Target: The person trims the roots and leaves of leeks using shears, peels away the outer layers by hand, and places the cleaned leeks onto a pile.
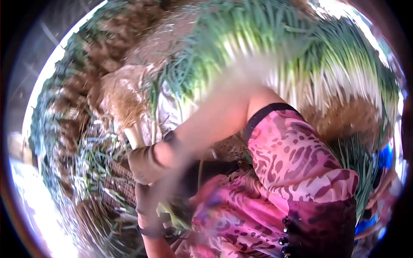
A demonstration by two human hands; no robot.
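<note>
A green onion (135,136) stands tilted with its bushy tan roots (127,105) at the top. My right hand (147,165), in a brown-grey glove, is closed around its white stalk just under the roots. Right below, my gloved left hand (146,200) almost touches the right one. Its fingers are partly hidden and blurred, so its grip does not show clearly. Some pale green leaves (174,217) show beside the left wrist. The right forearm is smeared by motion.
Rows of green onions (241,38) with white stalks lie across the top and right. More piles with brown roots (81,81) line the left. Loose leaf scraps (94,155) and a woven mat or basket (122,176) are near my hands. Another person's arm (383,187) shows at far right.
</note>
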